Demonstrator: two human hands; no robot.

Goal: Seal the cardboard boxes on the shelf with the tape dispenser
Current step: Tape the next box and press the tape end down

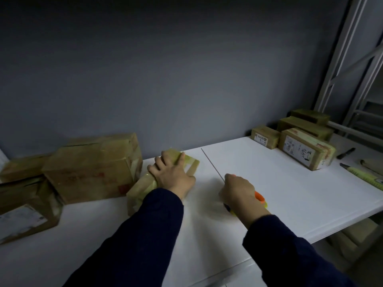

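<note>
Both arms reach forward from the bottom of the view in dark navy sleeves, the left sleeve (pixel 145 224) angling up towards the middle and the right sleeve (pixel 284 249) coming in from the lower right. The left hand (pixel 173 175) lies palm down on a small box (pixel 136 193), its fingers (pixel 160 162) spread and fairly straight across the top. The right hand (pixel 238 191) is well apart from it, knuckles up, fingers curled round the tape dispenser (pixel 260 197), with the wrist bare beyond the cuff.
</note>
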